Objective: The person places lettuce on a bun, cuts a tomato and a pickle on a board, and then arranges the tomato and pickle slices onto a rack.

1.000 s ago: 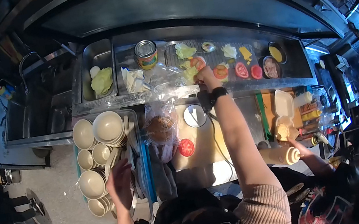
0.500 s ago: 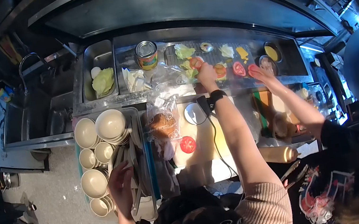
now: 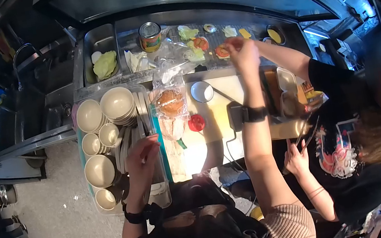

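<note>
Steel counter (image 3: 135, 80) carries a tomato slice (image 3: 222, 51) beside the right hand (image 3: 244, 56), whose grip I cannot tell; the slice looks light, soft, slippery, best lifted by its rim. The left hand (image 3: 141, 161) hangs loosely open near bowls (image 3: 99, 171).

The can (image 3: 151, 43) is shiny metal with a printed label; the bag (image 3: 173, 73) is clear, crinkled plastic; the bowls (image 3: 117, 103) look smooth; the sleeve (image 3: 290, 223) is ribbed cloth.

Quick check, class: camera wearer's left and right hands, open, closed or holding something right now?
Left hand: loosely open beside the bowls, nothing visible in it.
Right hand: overlaps the co-worker's arm; its grip cannot be told.
</note>
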`<state>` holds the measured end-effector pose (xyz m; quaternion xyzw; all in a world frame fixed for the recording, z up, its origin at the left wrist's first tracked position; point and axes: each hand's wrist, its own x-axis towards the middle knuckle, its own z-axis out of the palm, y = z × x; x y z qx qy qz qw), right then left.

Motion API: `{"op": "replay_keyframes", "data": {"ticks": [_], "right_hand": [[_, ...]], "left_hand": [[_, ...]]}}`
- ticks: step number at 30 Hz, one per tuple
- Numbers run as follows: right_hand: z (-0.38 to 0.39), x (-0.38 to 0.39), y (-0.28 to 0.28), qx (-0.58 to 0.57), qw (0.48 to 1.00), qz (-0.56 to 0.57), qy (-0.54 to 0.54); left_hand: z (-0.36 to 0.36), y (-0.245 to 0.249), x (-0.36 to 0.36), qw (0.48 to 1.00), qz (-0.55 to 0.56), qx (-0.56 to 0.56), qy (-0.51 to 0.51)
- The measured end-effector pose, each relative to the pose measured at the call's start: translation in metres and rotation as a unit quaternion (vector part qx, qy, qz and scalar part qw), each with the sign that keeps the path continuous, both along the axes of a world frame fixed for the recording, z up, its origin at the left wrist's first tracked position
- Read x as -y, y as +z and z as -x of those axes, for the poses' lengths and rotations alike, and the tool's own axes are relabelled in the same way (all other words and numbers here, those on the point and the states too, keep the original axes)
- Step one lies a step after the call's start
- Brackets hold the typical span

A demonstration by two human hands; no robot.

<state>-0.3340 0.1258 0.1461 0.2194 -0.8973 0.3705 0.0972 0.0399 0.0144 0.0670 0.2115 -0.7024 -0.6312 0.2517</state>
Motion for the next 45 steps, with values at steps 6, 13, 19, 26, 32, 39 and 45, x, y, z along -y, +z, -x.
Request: {"op": "replay_keyframes", "data": {"ticks": [6,13,19,26,32,39,45], "right_hand": [[-0.095,-0.025,-0.056,0.067,0.993,-0.079,-0.052],[-0.17,-0.044,-0.237,0.097,0.984,-0.1,0.11],[-0.171,-0.025,-0.241,0.119,0.976,-0.174,0.052],[-0.151,-0.035,-0.247,0.088,0.985,-0.118,0.09],[-0.134,-0.086,-0.249,0.56,0.758,0.316,0.108],[-0.139,-0.118,-0.215,0.635,0.617,0.426,0.186],[-0.14,-0.122,-0.218,0.636,0.647,0.379,0.18]], "left_hand": [[0.001,-0.011,-0.009,0.995,-0.036,-0.032,-0.085],[0.005,-0.026,-0.027,0.989,-0.039,-0.017,-0.14],[0.022,-0.009,-0.063,0.974,-0.018,0.011,-0.226],[0.041,-0.029,-0.103,0.967,-0.071,0.049,-0.241],[0.054,-0.09,-0.141,0.98,-0.155,0.12,-0.029],[0.098,-0.126,-0.137,0.992,-0.028,0.05,0.112],[0.122,-0.138,-0.128,0.993,0.018,0.01,0.115]]}}
